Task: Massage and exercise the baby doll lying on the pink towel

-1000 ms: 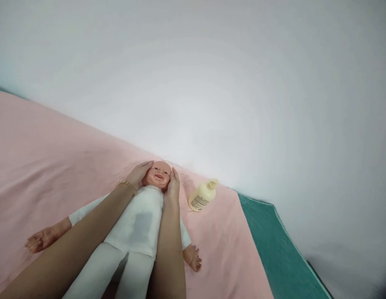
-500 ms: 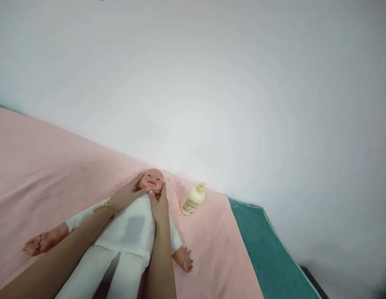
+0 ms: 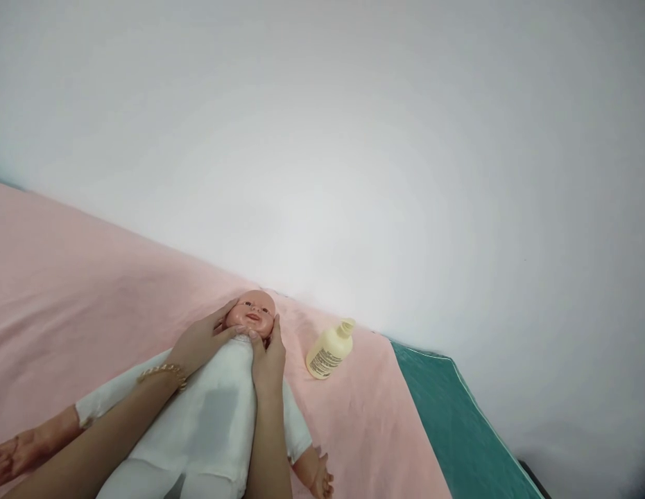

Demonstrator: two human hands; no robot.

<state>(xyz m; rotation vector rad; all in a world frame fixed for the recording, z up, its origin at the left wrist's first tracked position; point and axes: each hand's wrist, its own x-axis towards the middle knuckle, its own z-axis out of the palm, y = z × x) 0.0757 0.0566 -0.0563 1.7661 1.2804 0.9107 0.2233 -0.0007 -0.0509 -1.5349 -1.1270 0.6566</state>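
A baby doll (image 3: 218,409) in a white top and white trousers lies on its back, face up. My left hand (image 3: 205,339), with a gold bracelet at its wrist, cups one side of the doll's head (image 3: 252,315). On the other side my right hand (image 3: 269,357) holds the head too. Both thumbs rest near the chin and neck, while the other fingers go behind the head and are partly hidden. The doll's arms are spread out on either side of my forearms.
A pale yellow pump bottle (image 3: 330,350) with a printed label stands right of the doll. Under them spreads a pink sheet (image 3: 374,416), with a green cover (image 3: 447,402) showing at the right. A white wall (image 3: 354,173) rises along the far edge.
My view has shifted slightly, so the doll, my hands and the bottle appear a little lower and larger. Both hands keep the same hold on the doll's head.
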